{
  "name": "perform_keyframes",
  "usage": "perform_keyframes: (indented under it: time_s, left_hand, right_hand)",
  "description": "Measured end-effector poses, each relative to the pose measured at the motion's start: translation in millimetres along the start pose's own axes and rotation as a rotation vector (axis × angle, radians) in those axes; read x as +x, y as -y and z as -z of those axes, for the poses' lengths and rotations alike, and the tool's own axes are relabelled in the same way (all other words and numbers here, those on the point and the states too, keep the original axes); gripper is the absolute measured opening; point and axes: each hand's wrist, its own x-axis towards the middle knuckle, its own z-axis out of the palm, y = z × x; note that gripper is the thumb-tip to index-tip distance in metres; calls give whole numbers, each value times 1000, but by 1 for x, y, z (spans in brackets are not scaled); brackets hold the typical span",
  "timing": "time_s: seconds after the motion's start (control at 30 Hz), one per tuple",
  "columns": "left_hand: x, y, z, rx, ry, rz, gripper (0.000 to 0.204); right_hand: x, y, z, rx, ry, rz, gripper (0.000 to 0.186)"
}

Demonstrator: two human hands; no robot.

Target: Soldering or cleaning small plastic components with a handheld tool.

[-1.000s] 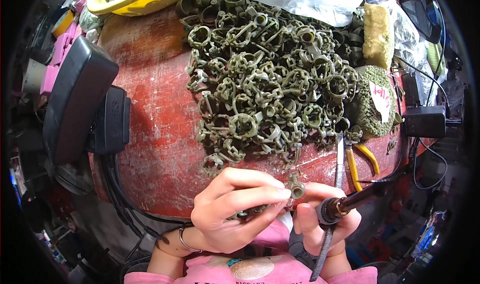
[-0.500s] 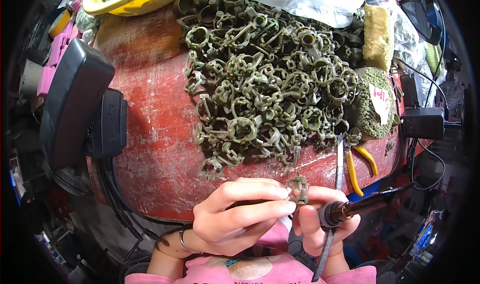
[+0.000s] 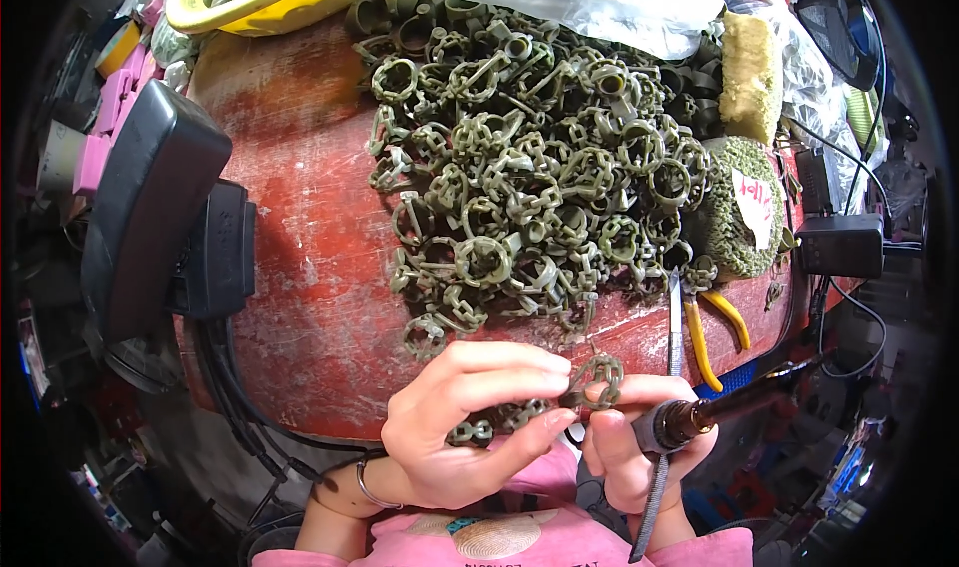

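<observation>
My left hand (image 3: 465,417) curls around olive-green chain-link pieces (image 3: 470,431) in its palm, thumb and fingertips apart near a small chain-link ring (image 3: 601,381). Between the thumb and forefinger of my right hand (image 3: 629,437), that ring is pinched upright. The same hand also grips a dark pen-like tool with a brown collar (image 3: 689,419), its tapered end pointing right, away from the ring. Beneath the right hand shows a narrow grey ribbed strip (image 3: 651,507); whether it is held cannot be told. Beyond both hands spreads a heap of similar green rings (image 3: 529,187).
A red worn table (image 3: 310,347) carries yellow-handled pliers (image 3: 704,352), a pointed metal blade (image 3: 676,327), a green textured block (image 3: 734,227) and a yellowish block (image 3: 749,77). At left stands a black device (image 3: 150,207) with cables; a yellow basin (image 3: 300,7) sits far left.
My left fingers have come away from the ring and spread apart, showing the chain links in the palm. The ring has turned in my right hand, which stays nearly in place.
</observation>
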Motion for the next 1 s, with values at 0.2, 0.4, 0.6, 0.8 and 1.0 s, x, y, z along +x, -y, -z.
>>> perform_keyframes:
  time_s: [0.2,0.4,0.6,0.8,1.0]
  left_hand:
    - [1,1,1,-117,-8,149,25]
    - [5,1,3,-94,-35,107,25]
    - [4,-2,2,-120,-62,147,23]
    - [2,4,5,-100,-26,66,26]
    - [3,1,7,-79,60,67,39]
  right_hand:
    - [3,5,-4,-22,44,-42,21]
    - [1,1,-6,12,63,-22,23]
    - [0,3,-8,65,15,-56,24]
    - [-4,5,-10,3,-68,-98,22]
    - [-3,7,-9,57,-103,-119,18]
